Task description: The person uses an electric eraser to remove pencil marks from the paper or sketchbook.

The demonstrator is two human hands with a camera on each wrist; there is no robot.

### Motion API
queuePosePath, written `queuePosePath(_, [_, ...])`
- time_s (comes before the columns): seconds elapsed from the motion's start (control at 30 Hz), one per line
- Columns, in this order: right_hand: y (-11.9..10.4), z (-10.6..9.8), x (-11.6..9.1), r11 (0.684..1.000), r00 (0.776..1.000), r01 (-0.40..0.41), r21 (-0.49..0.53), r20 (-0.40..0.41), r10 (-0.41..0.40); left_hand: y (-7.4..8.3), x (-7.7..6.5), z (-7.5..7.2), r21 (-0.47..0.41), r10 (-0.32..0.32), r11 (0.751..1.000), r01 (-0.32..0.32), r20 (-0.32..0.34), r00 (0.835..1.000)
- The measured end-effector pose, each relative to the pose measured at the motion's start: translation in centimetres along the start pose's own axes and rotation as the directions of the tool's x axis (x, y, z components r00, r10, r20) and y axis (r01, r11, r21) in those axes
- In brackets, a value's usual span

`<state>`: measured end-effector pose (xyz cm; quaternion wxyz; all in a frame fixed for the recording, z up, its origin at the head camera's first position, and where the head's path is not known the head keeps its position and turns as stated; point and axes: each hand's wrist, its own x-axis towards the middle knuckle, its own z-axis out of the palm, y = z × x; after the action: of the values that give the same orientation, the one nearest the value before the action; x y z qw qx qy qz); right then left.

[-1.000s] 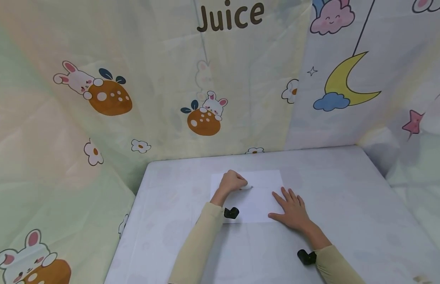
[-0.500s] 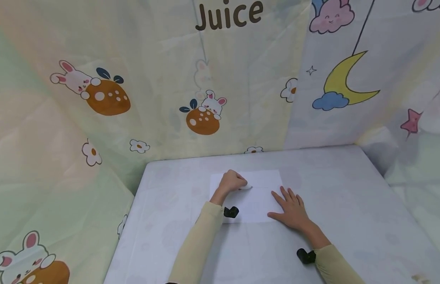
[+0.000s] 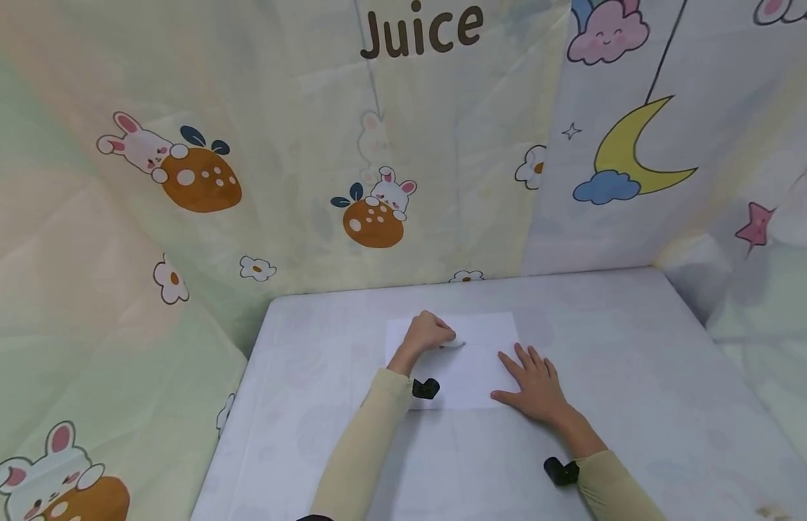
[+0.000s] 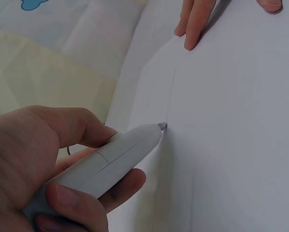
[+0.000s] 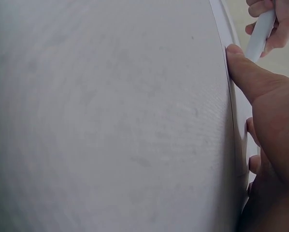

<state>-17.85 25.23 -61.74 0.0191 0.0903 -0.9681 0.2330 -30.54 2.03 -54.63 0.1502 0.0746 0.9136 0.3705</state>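
A white sheet of paper lies flat on the table. Over its left part my left hand grips a thick white pen-shaped tool, fingers curled round its body. The small grey metal tip of the tool touches the paper, or nearly so; a thin straight line runs from it toward the right hand. My right hand rests with spread fingers on the sheet's right edge. In the right wrist view its thumb presses beside the paper's near edge.
A pale cloth covers the table. Behind and at the sides hangs a patterned curtain with printed rabbits, flowers and a moon. A black wrist device sits at the left cuff and another at the right cuff.
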Motion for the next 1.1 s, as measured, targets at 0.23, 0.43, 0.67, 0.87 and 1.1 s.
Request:
queuePosePath(0.23, [-0.33,0.3,0.29,1.0,1.0,0.005,-0.006,0.016,-0.004,-0.16,-0.23,-0.13,0.002,-0.013,1.0,0.013,-0.012,1.0])
queuePosePath(0.43, [-0.05,0.03,0.1,1.0,1.0,0.016,0.003,0.009,-0.016,-0.26,-0.19,-0.1,-0.001,-0.009,1.0,0.009,-0.025,1.0])
queuePosePath(0.67, [0.24,-0.26,0.24,0.999,0.999,0.03,0.013,0.018,-0.03,-0.36,-0.08,-0.18,0.003,-0.006,1.0,0.006,-0.05,0.999])
queuePosePath(0.87, [0.1,-0.4,0.16,1.0,0.999,0.014,0.016,0.033,-0.015,-0.16,-0.02,0.02,0.002,-0.005,1.0,0.006,-0.043,0.999])
queuePosePath(1.1, [-0.05,-0.24,0.31,1.0,1.0,0.015,0.011,0.027,-0.015,-0.15,0.2,0.36,0.003,0.01,1.0,-0.01,-0.04,0.999])
